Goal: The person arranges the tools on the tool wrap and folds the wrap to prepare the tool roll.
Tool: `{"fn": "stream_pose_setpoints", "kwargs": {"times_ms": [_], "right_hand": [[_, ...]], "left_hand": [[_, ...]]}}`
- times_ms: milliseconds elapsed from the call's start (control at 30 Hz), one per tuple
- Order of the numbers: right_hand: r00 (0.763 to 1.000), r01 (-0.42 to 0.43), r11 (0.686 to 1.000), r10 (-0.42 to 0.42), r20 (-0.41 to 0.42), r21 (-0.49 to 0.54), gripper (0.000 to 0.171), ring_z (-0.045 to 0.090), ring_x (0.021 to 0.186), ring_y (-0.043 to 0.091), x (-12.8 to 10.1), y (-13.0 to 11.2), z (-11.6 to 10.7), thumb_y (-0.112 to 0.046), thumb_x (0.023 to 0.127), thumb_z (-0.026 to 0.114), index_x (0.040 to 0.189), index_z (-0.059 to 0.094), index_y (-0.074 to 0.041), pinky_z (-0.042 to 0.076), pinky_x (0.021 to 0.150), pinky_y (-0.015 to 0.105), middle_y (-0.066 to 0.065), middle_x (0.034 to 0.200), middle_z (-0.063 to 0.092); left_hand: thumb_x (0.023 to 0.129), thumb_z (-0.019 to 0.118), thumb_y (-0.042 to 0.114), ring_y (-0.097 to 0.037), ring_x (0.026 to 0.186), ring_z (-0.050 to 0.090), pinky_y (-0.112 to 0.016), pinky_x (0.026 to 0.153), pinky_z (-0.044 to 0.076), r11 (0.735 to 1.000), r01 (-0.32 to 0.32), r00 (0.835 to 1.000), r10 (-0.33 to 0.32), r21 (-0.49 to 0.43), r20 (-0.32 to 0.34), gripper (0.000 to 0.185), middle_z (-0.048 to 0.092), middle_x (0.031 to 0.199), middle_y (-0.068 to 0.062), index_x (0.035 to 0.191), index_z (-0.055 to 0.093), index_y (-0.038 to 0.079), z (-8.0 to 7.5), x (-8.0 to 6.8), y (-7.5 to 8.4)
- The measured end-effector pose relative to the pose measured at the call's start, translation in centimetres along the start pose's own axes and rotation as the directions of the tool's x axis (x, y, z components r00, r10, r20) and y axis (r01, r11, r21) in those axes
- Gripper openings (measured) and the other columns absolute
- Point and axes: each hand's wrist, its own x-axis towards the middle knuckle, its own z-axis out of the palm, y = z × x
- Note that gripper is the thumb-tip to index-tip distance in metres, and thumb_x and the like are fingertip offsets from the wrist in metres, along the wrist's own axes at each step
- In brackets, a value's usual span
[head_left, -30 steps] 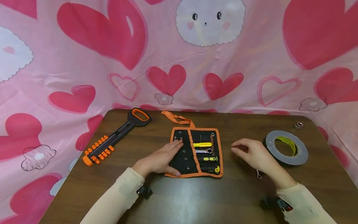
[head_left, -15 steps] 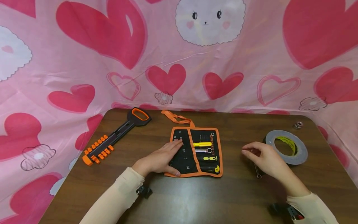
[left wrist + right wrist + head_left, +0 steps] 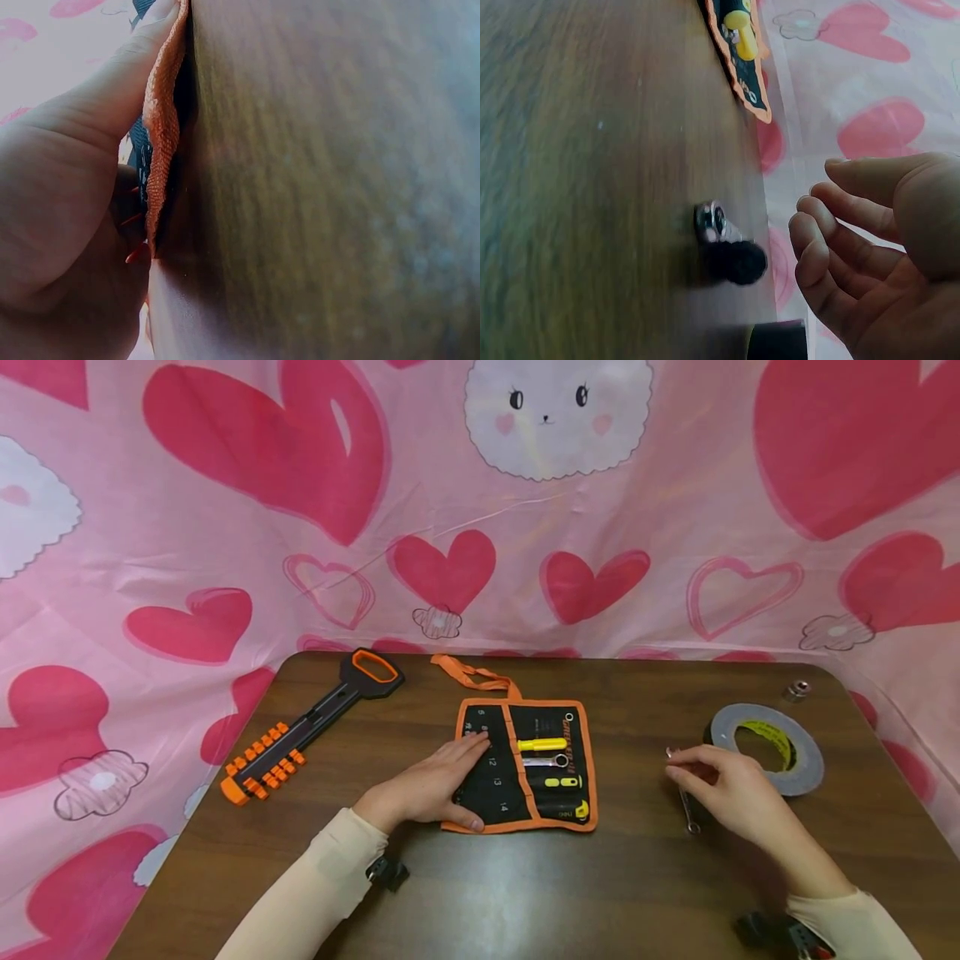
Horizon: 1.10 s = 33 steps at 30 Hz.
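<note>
My left hand [image 3: 431, 781] rests on the left part of a black tool pouch [image 3: 591, 718] with orange trim. Thumb and fingers lie spread on the cloth, and the left wrist view has the thumb along the pouch's orange edge [image 3: 161, 127]. Over a small metal wrench [image 3: 692, 827] hovers my right hand [image 3: 731, 789], fingers loosely bent and holding nothing. It covers the wrench's middle in the head view. From the right wrist, the wrench's ring end [image 3: 711, 221] lies on the table beside a dark round-ended object [image 3: 739, 262], apart from the fingers.
A grey tape roll [image 3: 806, 752] lies right of my right hand, with a metal socket [image 3: 797, 691] behind it. The pouch holds a yellow-handled tool [image 3: 542, 745] and another wrench [image 3: 543, 762]. At left lies a black holder [image 3: 322, 710] with orange clips.
My right hand has moved right, away from the pouch and over the wrench, uncovering more of its near end. My left hand has stayed on the pouch.
</note>
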Motion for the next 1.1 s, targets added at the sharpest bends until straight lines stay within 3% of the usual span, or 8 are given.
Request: {"fn": "stream_pose_setpoints", "kwargs": {"times_ms": [167,500,700,900,1100], "right_hand": [[1.000,-0.025,1.000,0.025,-0.002,-0.014,0.012,0.052,0.075,-0.010,-0.5,0.6,-0.4,-0.011,0.092,0.085,0.103,0.083,-0.009,0.048,0.062,0.023,0.004,0.093,0.079],[0.999,0.015,0.997,-0.017,-0.027,-0.073,0.011,0.051,0.073,-0.011,-1.1,1.6,-0.4,-0.008,0.088,0.087,0.098,0.082,-0.009,0.048,0.061,0.023,-0.002,0.085,0.075],[0.998,-0.043,0.997,0.046,0.040,-0.069,0.012,0.052,0.071,-0.010,-1.8,2.1,-0.4,-0.012,0.091,0.086,0.100,0.081,-0.005,0.048,0.061,0.023,-0.005,0.082,0.072],[0.979,-0.134,0.988,0.144,0.141,-0.082,0.023,0.055,0.071,-0.006,-2.2,2.1,-0.5,-0.020,0.095,0.084,0.107,0.078,-0.001,0.048,0.062,0.024,-0.004,0.086,0.071],[0.978,-0.138,0.985,0.152,0.143,-0.104,0.026,0.052,0.068,-0.004,-2.3,2.8,-0.1,-0.025,0.092,0.086,0.101,0.078,-0.002,0.042,0.062,0.025,-0.009,0.080,0.066]], "left_hand": [[0.086,0.088,0.055,-0.028,0.171,0.012,-0.053,0.137,0.021,1.000,-0.001,1.000,0.001,-0.006,-0.006,0.120,0.012,0.184,-0.005,0.174,0.019,0.011,-0.1,0.0,-0.1],[0.086,0.088,0.055,-0.027,0.171,0.012,-0.052,0.137,0.020,1.000,0.012,1.000,-0.012,0.006,-0.011,0.121,0.011,0.184,-0.004,0.174,0.019,0.012,-0.2,-0.1,-0.2],[0.085,0.088,0.057,-0.027,0.170,0.014,-0.052,0.137,0.022,1.000,0.010,1.000,-0.010,0.017,-0.013,0.121,0.013,0.184,-0.004,0.174,0.020,0.012,0.1,-0.1,-0.2],[0.085,0.088,0.058,-0.027,0.170,0.017,-0.051,0.136,0.023,1.000,0.003,1.000,-0.002,0.029,-0.019,0.120,0.016,0.183,-0.005,0.173,0.022,0.011,0.2,0.0,-0.2],[0.086,0.088,0.057,-0.027,0.169,0.018,-0.052,0.136,0.024,1.000,0.005,1.000,-0.005,0.011,-0.020,0.116,0.019,0.182,-0.005,0.172,0.025,0.011,0.0,0.0,-0.1]]}}
